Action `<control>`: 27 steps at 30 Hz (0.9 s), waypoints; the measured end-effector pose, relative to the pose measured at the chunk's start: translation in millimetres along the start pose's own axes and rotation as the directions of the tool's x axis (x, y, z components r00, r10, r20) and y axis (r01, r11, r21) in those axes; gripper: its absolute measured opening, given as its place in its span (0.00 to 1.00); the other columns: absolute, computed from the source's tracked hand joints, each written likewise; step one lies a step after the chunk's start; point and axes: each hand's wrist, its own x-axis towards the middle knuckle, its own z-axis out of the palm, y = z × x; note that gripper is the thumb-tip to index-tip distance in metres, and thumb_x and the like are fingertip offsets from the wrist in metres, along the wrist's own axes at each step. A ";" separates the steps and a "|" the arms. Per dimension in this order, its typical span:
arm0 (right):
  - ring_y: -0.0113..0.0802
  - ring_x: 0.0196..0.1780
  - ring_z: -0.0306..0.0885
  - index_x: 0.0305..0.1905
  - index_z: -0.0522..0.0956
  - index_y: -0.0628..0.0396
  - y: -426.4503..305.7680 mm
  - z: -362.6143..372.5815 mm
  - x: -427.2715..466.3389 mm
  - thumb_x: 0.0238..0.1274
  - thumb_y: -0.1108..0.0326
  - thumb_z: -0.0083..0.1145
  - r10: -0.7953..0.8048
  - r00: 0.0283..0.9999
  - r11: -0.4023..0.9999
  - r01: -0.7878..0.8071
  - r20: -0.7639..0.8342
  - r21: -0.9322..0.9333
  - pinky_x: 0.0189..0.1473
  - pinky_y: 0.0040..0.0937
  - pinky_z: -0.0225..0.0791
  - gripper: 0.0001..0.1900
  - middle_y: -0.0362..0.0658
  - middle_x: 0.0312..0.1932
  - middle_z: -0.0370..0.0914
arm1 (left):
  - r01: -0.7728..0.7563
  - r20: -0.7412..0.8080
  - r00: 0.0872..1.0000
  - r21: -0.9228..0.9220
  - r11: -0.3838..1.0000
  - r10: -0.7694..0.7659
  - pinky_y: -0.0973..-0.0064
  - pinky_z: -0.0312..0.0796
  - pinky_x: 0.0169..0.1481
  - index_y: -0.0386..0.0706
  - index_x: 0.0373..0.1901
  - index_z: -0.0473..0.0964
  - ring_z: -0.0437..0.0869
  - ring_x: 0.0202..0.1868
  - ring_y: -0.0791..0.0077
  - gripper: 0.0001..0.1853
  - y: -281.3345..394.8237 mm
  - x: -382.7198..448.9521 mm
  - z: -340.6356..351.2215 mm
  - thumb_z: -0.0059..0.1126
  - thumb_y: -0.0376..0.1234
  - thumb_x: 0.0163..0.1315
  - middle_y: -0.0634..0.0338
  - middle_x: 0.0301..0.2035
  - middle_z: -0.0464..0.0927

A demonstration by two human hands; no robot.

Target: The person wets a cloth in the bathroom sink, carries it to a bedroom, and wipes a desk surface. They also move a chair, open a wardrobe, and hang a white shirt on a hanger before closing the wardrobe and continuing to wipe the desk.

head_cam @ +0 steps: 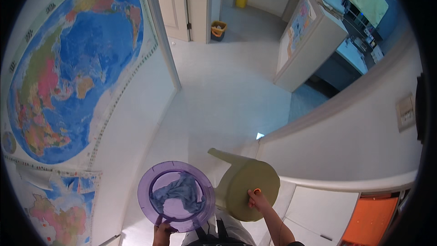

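My left hand point(164, 229) grips the near rim of a translucent purple plastic basin point(145, 186), low in the picture. Inside the basin lies a crumpled wet-looking blue cloth point(186, 191). To its right my right hand point(257, 202) is closed at the top of an olive-green watering can point(239, 181). Its long spout point(222, 154) points forward and to the left. A small orange part point(257, 190) shows beside my fingers; the handle itself is mostly hidden by the hand. Can and basin are held side by side in front of my body.
A pale floor point(222, 92) runs ahead between a left wall with a world map point(92, 61) and a right wall point(341, 143). Farther on stand a bin point(218, 32), a yellow container point(241, 0) and a door point(174, 5). A white cabinet point(321, 212) is at lower right.
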 end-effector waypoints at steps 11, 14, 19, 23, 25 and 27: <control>0.30 0.14 0.69 0.37 0.63 0.54 -292.2 81.1 137.5 0.71 0.54 0.51 -0.312 0.932 0.949 0.313 0.184 0.024 0.14 0.29 0.62 0.16 0.36 0.13 0.61 | -0.137 0.044 0.988 -0.207 0.969 0.149 0.66 0.75 0.40 0.39 0.67 0.60 0.80 0.31 0.64 0.36 159.7 121.8 153.6 0.48 0.30 0.50 0.51 0.41 0.77; 0.30 0.14 0.69 0.36 0.62 0.55 -381.4 92.8 179.6 0.70 0.54 0.52 -0.321 0.941 0.945 0.325 0.109 -0.023 0.14 0.29 0.61 0.17 0.37 0.12 0.62 | -0.098 0.057 0.992 -0.202 0.975 0.112 0.66 0.76 0.38 0.36 0.63 0.63 0.80 0.29 0.63 0.32 208.6 171.5 197.9 0.48 0.29 0.52 0.52 0.37 0.76; 0.29 0.12 0.67 0.37 0.63 0.55 -528.2 97.4 250.0 0.70 0.54 0.52 -0.393 0.920 0.913 0.390 -0.003 -0.119 0.12 0.29 0.60 0.17 0.37 0.11 0.61 | -0.030 0.168 0.984 -0.165 0.986 0.058 0.65 0.78 0.40 0.34 0.58 0.65 0.83 0.30 0.62 0.27 292.7 282.5 245.4 0.50 0.30 0.54 0.52 0.36 0.76; 0.29 0.10 0.64 0.33 0.62 0.51 -644.8 107.0 300.6 0.71 0.54 0.50 -0.511 0.859 0.839 0.504 0.022 -0.205 0.12 0.29 0.58 0.16 0.35 0.10 0.59 | -0.053 0.317 0.945 -0.100 0.994 0.082 0.66 0.78 0.44 0.35 0.58 0.67 0.83 0.40 0.64 0.27 388.2 351.8 313.2 0.52 0.32 0.55 0.54 0.44 0.78; 0.29 0.10 0.65 0.34 0.62 0.53 -701.6 114.8 325.6 0.70 0.55 0.51 -0.468 0.884 0.859 0.455 0.001 -0.237 0.12 0.29 0.58 0.16 0.36 0.10 0.60 | -0.070 0.281 0.956 -0.074 0.995 0.088 0.67 0.78 0.45 0.36 0.60 0.66 0.83 0.40 0.65 0.28 432.7 390.6 339.5 0.51 0.31 0.54 0.54 0.44 0.78; 0.29 0.11 0.66 0.35 0.63 0.54 -752.2 127.4 351.0 0.70 0.56 0.52 -0.450 0.893 0.858 0.441 0.028 -0.262 0.12 0.28 0.58 0.16 0.37 0.10 0.61 | -0.085 0.252 0.962 -0.094 0.992 0.106 0.68 0.77 0.43 0.37 0.60 0.66 0.82 0.37 0.66 0.28 479.9 416.7 374.3 0.51 0.30 0.54 0.55 0.42 0.78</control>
